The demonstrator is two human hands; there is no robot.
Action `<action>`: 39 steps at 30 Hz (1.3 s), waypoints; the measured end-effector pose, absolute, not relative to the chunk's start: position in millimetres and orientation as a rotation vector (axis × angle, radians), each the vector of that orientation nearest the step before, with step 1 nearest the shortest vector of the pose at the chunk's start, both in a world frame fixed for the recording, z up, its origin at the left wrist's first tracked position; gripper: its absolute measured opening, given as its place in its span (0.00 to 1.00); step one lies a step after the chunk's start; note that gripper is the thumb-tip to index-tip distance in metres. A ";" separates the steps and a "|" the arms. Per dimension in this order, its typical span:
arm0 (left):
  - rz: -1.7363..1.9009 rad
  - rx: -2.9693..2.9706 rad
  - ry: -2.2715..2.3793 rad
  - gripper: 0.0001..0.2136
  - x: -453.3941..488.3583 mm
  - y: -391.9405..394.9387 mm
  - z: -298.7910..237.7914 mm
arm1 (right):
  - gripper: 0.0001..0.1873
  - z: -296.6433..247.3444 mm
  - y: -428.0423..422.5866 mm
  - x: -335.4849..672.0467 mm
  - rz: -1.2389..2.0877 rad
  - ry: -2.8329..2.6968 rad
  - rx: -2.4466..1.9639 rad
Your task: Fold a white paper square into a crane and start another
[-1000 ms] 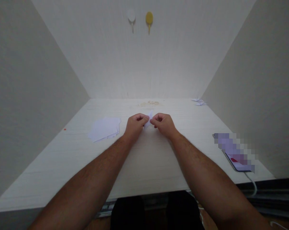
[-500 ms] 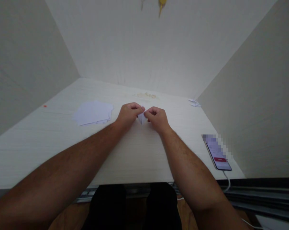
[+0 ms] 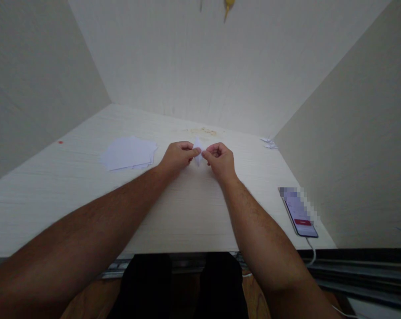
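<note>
A small folded piece of white paper [image 3: 197, 144] is held up between my two hands above the middle of the table. My left hand [image 3: 180, 154] pinches its left side between thumb and fingers. On the other side, my right hand [image 3: 219, 158] grips the paper's right edge with thumb and forefinger. The paper looks narrow and pointed at top and bottom, slightly blurred, and the fingertips cover part of it. To the left of my left hand lies a loose stack of white paper sheets [image 3: 129, 153].
Several small folded white paper pieces [image 3: 269, 143] lie at the table's back right. A phone [image 3: 298, 212] with a white cable [image 3: 312, 253] rests near the right front edge. Walls close in the white table [image 3: 187, 212] at left, back and right. A brownish mark [image 3: 203, 131] is near the back wall.
The folded paper has turned or opened from a downward-pointing triangle into a taller, narrow shape reaching above the fingers. My right hand has shifted slightly, its fingers a little more raised.
</note>
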State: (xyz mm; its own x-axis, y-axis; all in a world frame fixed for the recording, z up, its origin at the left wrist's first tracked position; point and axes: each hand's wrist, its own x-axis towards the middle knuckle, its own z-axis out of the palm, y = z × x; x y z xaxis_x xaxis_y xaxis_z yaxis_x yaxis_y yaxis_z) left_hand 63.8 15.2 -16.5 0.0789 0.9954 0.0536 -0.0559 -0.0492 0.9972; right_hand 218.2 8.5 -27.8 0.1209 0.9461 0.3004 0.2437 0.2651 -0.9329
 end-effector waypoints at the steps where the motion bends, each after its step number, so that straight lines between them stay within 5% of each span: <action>1: 1.227 1.234 1.084 0.11 63.5 16.1 -17.3 | 0.11 -28.7 8.9 218.0 0.747 -1.378 -1.209; 21: 1.171 1.349 1.194 0.08 65.8 7.4 -6.5 | 0.05 -27.3 3.4 219.5 0.337 -1.593 -1.254; 31: 1.172 1.368 1.124 0.07 64.5 10.8 -12.7 | 0.06 -24.3 1.7 216.1 0.582 -1.520 -1.263; 39: 1.138 1.301 1.146 0.08 67.8 11.7 -12.5 | 0.07 -30.0 4.0 219.4 0.403 -1.615 -1.235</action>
